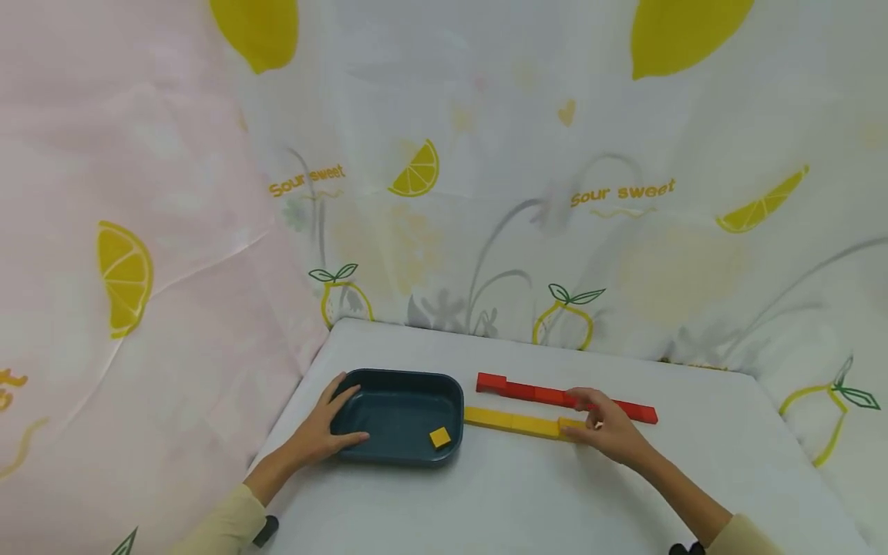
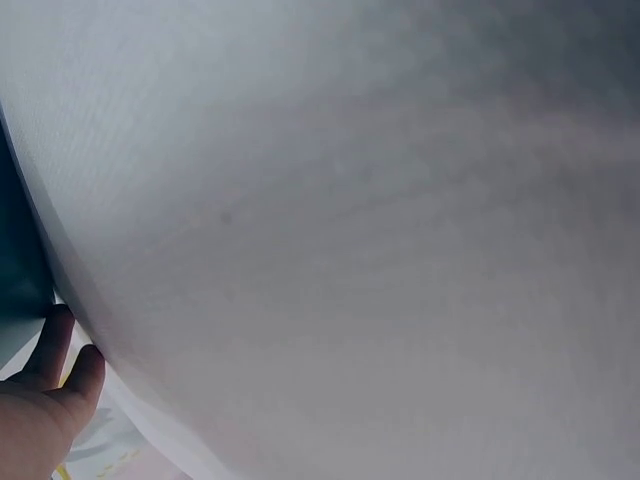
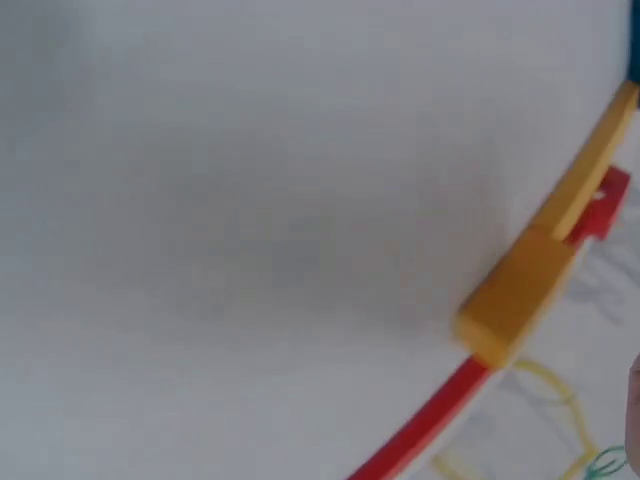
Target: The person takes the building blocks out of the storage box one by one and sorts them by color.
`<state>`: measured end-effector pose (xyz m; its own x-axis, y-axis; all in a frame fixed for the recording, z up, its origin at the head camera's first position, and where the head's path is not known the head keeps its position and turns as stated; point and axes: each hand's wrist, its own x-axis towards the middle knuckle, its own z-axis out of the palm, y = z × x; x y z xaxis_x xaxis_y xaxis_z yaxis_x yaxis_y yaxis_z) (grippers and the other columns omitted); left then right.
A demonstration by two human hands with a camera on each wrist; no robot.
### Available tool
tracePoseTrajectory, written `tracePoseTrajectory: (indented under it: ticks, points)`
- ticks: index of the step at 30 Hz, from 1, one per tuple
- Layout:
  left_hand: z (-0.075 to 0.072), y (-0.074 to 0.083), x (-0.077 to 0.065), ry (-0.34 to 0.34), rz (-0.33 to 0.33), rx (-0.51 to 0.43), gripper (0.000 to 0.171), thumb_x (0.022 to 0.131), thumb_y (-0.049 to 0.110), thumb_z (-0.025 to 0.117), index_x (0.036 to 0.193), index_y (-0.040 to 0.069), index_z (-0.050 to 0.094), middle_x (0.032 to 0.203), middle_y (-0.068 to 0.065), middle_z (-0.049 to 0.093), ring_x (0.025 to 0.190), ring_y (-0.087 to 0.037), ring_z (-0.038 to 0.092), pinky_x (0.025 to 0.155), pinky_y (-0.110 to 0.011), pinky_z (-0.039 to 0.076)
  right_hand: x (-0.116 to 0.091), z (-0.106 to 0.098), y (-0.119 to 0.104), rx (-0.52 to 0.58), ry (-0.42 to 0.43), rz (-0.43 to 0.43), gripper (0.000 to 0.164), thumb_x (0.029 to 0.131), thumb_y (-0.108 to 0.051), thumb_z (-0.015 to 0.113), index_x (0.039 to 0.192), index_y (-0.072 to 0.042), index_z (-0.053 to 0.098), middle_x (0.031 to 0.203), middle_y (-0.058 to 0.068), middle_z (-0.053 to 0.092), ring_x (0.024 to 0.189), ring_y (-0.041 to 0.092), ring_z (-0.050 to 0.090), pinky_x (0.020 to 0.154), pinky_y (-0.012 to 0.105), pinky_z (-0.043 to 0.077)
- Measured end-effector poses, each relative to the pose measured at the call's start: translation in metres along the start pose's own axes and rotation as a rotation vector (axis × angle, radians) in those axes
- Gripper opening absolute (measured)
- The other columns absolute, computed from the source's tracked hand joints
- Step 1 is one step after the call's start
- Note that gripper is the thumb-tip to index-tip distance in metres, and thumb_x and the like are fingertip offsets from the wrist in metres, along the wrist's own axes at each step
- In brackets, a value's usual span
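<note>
My left hand (image 1: pixel 319 432) grips the left end of a dark blue rectangular tray (image 1: pixel 398 462), fingers over the side rim and thumb over the near rim. In the left wrist view, two fingertips (image 2: pixel 88 370) show beside the tray's outer wall (image 2: pixel 20 250). A small yellow block (image 1: pixel 440 437) lies inside the tray. Right of it runs a row of yellow blocks (image 1: pixel 513 422), whose right end block (image 1: pixel 571 423) stands taller. My right hand (image 1: pixel 613 432) hovers around that end block, thumb and forefinger apart. In the right wrist view, the block's faces (image 3: pixel 515 295) show without fingers across them.
Behind the yellow row lies a row of red blocks (image 1: pixel 534 394), partly covered by my right hand, with a raised block (image 1: pixel 491 382) at its left end. The white tabletop (image 1: pixel 486 509) meets lemon-printed cloth (image 1: pixel 444 254) at the back and left.
</note>
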<state>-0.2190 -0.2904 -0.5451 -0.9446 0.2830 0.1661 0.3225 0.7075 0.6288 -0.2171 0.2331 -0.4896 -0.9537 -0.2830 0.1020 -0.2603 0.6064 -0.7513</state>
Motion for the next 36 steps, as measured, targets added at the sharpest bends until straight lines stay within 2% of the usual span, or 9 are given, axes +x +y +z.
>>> tracePoseTrajectory:
  ticks: [3, 9, 13, 16, 19, 21, 28, 30, 36]
  points:
    - [-0.002, 0.000, -0.001, -0.005, 0.000, -0.007, 0.093, 0.079, 0.046, 0.080, 0.152, 0.009, 0.037, 0.163, -0.022, 0.011, 0.145, -0.049, 0.021, 0.104, -0.072, 0.033, 0.007, 0.015, -0.033, 0.106, -0.052, -0.055, 0.060, 0.081, -0.026, 0.082, 0.132, -0.007, 0.056, 0.110, 0.015, 0.059, 0.068, 0.010, 0.053, 0.058, 0.021, 0.048]
    - [0.000, 0.000, -0.001, 0.002, -0.009, -0.018, 0.092, 0.079, 0.046, 0.080, 0.152, 0.010, 0.037, 0.163, -0.022, 0.012, 0.146, -0.049, 0.021, 0.104, -0.072, 0.032, 0.028, 0.051, -0.078, 0.172, -0.186, -0.189, 0.053, 0.082, -0.025, 0.082, 0.129, -0.018, 0.059, 0.107, 0.005, 0.060, 0.073, 0.011, 0.058, 0.063, 0.022, 0.053]
    - [0.000, 0.000, 0.002, 0.012, -0.001, -0.014, 0.092, 0.079, 0.046, 0.080, 0.153, 0.011, 0.037, 0.163, -0.021, 0.011, 0.146, -0.048, 0.021, 0.104, -0.072, 0.032, 0.046, 0.075, -0.091, 0.209, -0.270, -0.261, 0.052, 0.082, -0.025, 0.081, 0.128, -0.016, 0.060, 0.108, 0.007, 0.060, 0.076, 0.011, 0.060, 0.067, 0.023, 0.056]
    - [0.001, 0.000, 0.003, 0.007, 0.005, -0.017, 0.092, 0.080, 0.047, 0.079, 0.153, 0.011, 0.037, 0.164, -0.020, 0.011, 0.146, -0.048, 0.021, 0.105, -0.072, 0.032, 0.056, 0.093, -0.093, 0.246, -0.303, -0.306, 0.051, 0.082, -0.022, 0.081, 0.128, -0.014, 0.060, 0.110, 0.015, 0.059, 0.078, 0.010, 0.060, 0.070, 0.024, 0.057]
    - [0.001, -0.002, 0.001, -0.005, 0.007, -0.009, 0.092, 0.080, 0.048, 0.078, 0.153, 0.011, 0.037, 0.163, -0.021, 0.011, 0.146, -0.049, 0.021, 0.104, -0.072, 0.032, 0.064, 0.112, -0.094, 0.279, -0.334, -0.321, 0.051, 0.083, -0.018, 0.081, 0.128, -0.011, 0.059, 0.114, 0.023, 0.058, 0.082, 0.010, 0.060, 0.072, 0.024, 0.058]
    - [-0.001, -0.003, -0.001, -0.001, 0.007, -0.004, 0.092, 0.079, 0.047, 0.079, 0.153, 0.011, 0.037, 0.163, -0.021, 0.012, 0.145, -0.049, 0.022, 0.103, -0.072, 0.033, 0.070, 0.122, -0.095, 0.287, -0.351, -0.314, 0.052, 0.083, -0.019, 0.080, 0.130, -0.008, 0.059, 0.116, 0.023, 0.058, 0.084, 0.011, 0.060, 0.074, 0.023, 0.057]
    - [-0.001, -0.003, 0.000, 0.004, 0.019, 0.004, 0.092, 0.080, 0.047, 0.079, 0.153, 0.011, 0.036, 0.163, -0.022, 0.012, 0.145, -0.050, 0.022, 0.102, -0.073, 0.033, 0.089, 0.142, -0.098, 0.159, -0.358, -0.345, 0.062, 0.080, -0.024, 0.084, 0.131, -0.002, 0.057, 0.116, 0.019, 0.061, 0.090, 0.018, 0.062, 0.074, 0.021, 0.055]
    - [0.000, -0.002, 0.001, 0.007, 0.019, -0.001, 0.092, 0.080, 0.047, 0.079, 0.153, 0.011, 0.036, 0.163, -0.023, 0.012, 0.145, -0.050, 0.021, 0.102, -0.073, 0.033, 0.095, 0.146, -0.100, 0.103, -0.360, -0.348, 0.063, 0.078, -0.026, 0.085, 0.131, -0.004, 0.058, 0.116, 0.018, 0.061, 0.088, 0.015, 0.061, 0.073, 0.019, 0.053]
    - [0.001, -0.002, 0.000, -0.001, 0.005, 0.003, 0.092, 0.080, 0.045, 0.079, 0.153, 0.010, 0.036, 0.163, -0.021, 0.011, 0.145, -0.050, 0.021, 0.103, -0.073, 0.032, 0.099, 0.157, -0.110, -0.026, -0.442, -0.301, 0.068, 0.076, -0.038, 0.085, 0.131, -0.008, 0.059, 0.119, 0.015, 0.059, 0.071, 0.001, 0.054, 0.067, 0.016, 0.049]
